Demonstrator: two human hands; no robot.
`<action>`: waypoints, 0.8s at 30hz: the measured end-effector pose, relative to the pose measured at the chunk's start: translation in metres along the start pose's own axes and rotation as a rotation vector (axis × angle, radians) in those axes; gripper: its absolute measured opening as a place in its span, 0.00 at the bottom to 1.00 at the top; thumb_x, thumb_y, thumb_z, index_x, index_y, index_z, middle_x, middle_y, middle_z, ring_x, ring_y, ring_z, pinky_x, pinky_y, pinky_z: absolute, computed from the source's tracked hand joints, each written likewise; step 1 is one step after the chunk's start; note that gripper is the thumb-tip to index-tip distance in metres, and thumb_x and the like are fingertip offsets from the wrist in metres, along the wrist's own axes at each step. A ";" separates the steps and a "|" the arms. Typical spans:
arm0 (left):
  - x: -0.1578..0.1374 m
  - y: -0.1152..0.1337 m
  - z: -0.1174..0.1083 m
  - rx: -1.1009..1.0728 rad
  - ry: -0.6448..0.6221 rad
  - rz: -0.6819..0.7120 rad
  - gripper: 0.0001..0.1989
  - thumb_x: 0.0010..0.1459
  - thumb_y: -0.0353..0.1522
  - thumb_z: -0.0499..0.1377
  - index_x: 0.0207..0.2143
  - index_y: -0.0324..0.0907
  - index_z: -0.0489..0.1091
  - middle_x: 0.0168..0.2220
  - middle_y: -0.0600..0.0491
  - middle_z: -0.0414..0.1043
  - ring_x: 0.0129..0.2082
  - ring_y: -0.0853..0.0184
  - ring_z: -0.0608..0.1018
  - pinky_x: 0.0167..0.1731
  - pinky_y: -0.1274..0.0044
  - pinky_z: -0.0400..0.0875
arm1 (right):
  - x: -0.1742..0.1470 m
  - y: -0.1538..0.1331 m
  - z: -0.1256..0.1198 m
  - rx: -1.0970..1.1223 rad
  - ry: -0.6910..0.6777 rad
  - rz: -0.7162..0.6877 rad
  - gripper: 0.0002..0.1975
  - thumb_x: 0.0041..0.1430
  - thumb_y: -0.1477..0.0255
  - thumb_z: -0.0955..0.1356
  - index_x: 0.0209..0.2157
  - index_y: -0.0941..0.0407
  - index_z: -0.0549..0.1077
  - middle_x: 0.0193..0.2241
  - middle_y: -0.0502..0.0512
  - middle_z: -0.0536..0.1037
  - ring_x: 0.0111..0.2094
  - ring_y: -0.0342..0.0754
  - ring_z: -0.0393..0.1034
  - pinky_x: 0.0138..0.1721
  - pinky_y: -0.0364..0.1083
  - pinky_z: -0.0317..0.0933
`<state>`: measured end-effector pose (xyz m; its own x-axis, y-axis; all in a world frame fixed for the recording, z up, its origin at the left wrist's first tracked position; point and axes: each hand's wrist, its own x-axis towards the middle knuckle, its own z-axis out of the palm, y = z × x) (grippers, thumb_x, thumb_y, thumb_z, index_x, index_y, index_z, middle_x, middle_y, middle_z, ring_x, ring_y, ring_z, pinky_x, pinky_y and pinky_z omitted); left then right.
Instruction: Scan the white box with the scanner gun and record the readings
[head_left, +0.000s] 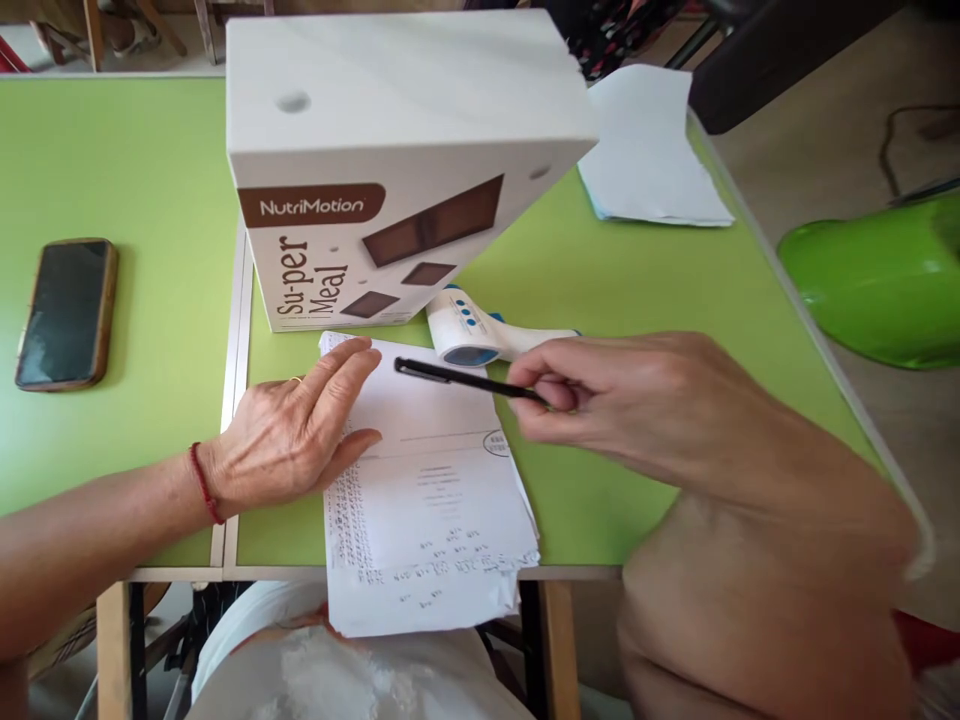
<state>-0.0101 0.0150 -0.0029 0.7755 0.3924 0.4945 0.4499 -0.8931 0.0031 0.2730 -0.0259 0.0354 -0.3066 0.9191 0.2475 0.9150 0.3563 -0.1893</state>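
Note:
My right hand (585,390) grips a black pen (457,376), its clip end pointing left above the papers. A stack of white papers (442,500) with small handwriting and an oval stamp lies under it, the lower part hanging past the table's near edge. My left hand (300,425) rests flat on the stack's left side, fingers stretched out. Just behind the pen lies a white and blue handheld thermometer (469,330), its handle partly hidden by my right hand. A tall white box (315,240) labelled NutriMotion stands beyond the papers.
A phone (67,313) in a brown case lies on the green table (165,180) at the left. More white paper (649,150) lies at the back right corner. A green plastic thing (877,285) stands past the table's right edge. A joint line crosses the tabletop left of centre.

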 end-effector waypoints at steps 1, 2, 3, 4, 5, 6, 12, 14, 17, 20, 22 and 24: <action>0.000 0.000 0.001 0.019 -0.023 -0.009 0.22 0.74 0.38 0.49 0.58 0.26 0.59 0.57 0.29 0.72 0.34 0.57 0.85 0.18 0.71 0.77 | 0.000 0.001 -0.001 0.020 0.041 0.030 0.05 0.50 0.76 0.65 0.23 0.52 0.69 0.15 0.44 0.67 0.16 0.40 0.60 0.19 0.43 0.51; -0.001 -0.001 0.001 0.048 -0.054 -0.014 0.21 0.74 0.38 0.49 0.57 0.27 0.60 0.58 0.29 0.71 0.31 0.58 0.84 0.16 0.70 0.76 | 0.002 0.001 0.000 0.063 0.097 0.063 0.05 0.50 0.75 0.66 0.23 0.52 0.69 0.15 0.44 0.67 0.15 0.40 0.60 0.18 0.42 0.51; -0.001 -0.001 0.002 0.081 -0.091 -0.016 0.20 0.73 0.38 0.50 0.56 0.28 0.63 0.59 0.30 0.71 0.27 0.59 0.83 0.16 0.69 0.76 | 0.004 -0.001 0.001 0.132 0.180 0.091 0.04 0.49 0.74 0.68 0.23 0.52 0.70 0.15 0.44 0.68 0.15 0.40 0.60 0.18 0.42 0.52; -0.002 -0.001 0.003 0.113 -0.134 -0.015 0.20 0.72 0.39 0.52 0.54 0.29 0.65 0.60 0.30 0.70 0.25 0.61 0.82 0.16 0.69 0.76 | 0.008 -0.004 0.003 0.227 0.285 0.119 0.04 0.48 0.74 0.69 0.23 0.51 0.70 0.16 0.45 0.70 0.16 0.40 0.61 0.18 0.43 0.53; -0.002 -0.001 0.003 0.139 -0.180 -0.012 0.20 0.71 0.39 0.54 0.53 0.30 0.67 0.60 0.30 0.70 0.24 0.61 0.81 0.16 0.69 0.76 | 0.012 -0.010 0.007 0.349 0.395 0.143 0.05 0.47 0.75 0.70 0.23 0.51 0.70 0.17 0.46 0.71 0.17 0.41 0.62 0.18 0.43 0.55; -0.002 0.000 0.004 0.159 -0.225 -0.007 0.20 0.70 0.40 0.56 0.51 0.30 0.69 0.60 0.30 0.69 0.24 0.61 0.81 0.17 0.69 0.77 | 0.017 -0.017 0.011 0.490 0.492 0.156 0.07 0.45 0.75 0.71 0.23 0.51 0.69 0.18 0.47 0.72 0.17 0.42 0.63 0.18 0.44 0.57; 0.003 0.005 0.003 0.201 -0.332 0.017 0.25 0.65 0.41 0.62 0.49 0.25 0.73 0.58 0.26 0.70 0.23 0.60 0.81 0.16 0.69 0.76 | 0.047 -0.062 0.048 1.048 0.330 0.195 0.03 0.51 0.75 0.67 0.29 0.52 0.73 0.20 0.46 0.74 0.21 0.43 0.68 0.23 0.44 0.65; 0.004 0.006 0.002 0.201 -0.324 0.011 0.25 0.64 0.40 0.63 0.50 0.24 0.73 0.59 0.27 0.70 0.23 0.60 0.80 0.15 0.69 0.76 | 0.052 -0.066 0.062 0.996 0.267 0.249 0.02 0.52 0.73 0.67 0.29 0.53 0.73 0.20 0.45 0.74 0.21 0.42 0.67 0.23 0.44 0.64; 0.004 0.006 0.002 0.202 -0.290 0.018 0.23 0.63 0.39 0.63 0.49 0.24 0.75 0.59 0.28 0.70 0.21 0.61 0.80 0.14 0.70 0.74 | 0.055 -0.065 0.079 0.893 0.360 0.288 0.03 0.49 0.73 0.69 0.27 0.53 0.70 0.18 0.44 0.73 0.18 0.40 0.63 0.20 0.42 0.60; 0.004 0.005 0.002 0.207 -0.257 0.019 0.23 0.61 0.38 0.64 0.48 0.23 0.76 0.58 0.29 0.71 0.19 0.62 0.78 0.12 0.70 0.73 | 0.053 -0.062 0.090 0.792 0.436 0.241 0.06 0.51 0.71 0.70 0.27 0.52 0.68 0.19 0.44 0.73 0.19 0.41 0.63 0.22 0.43 0.62; 0.004 0.006 0.003 0.211 -0.253 0.016 0.24 0.60 0.37 0.65 0.49 0.23 0.76 0.58 0.29 0.71 0.19 0.63 0.77 0.11 0.70 0.72 | 0.051 -0.060 0.093 0.732 0.433 0.212 0.07 0.54 0.68 0.70 0.27 0.52 0.68 0.20 0.45 0.74 0.20 0.42 0.64 0.24 0.44 0.63; 0.004 0.006 0.003 0.215 -0.259 0.019 0.24 0.59 0.37 0.65 0.49 0.23 0.75 0.58 0.29 0.71 0.18 0.63 0.77 0.11 0.70 0.71 | 0.050 -0.059 0.094 0.694 0.415 0.201 0.08 0.57 0.66 0.70 0.27 0.51 0.69 0.20 0.46 0.74 0.20 0.42 0.64 0.24 0.45 0.64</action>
<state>-0.0028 0.0117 -0.0030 0.8589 0.4441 0.2553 0.4963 -0.8446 -0.2006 0.1787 0.0152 -0.0307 0.0911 0.8877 0.4514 0.5307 0.3402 -0.7763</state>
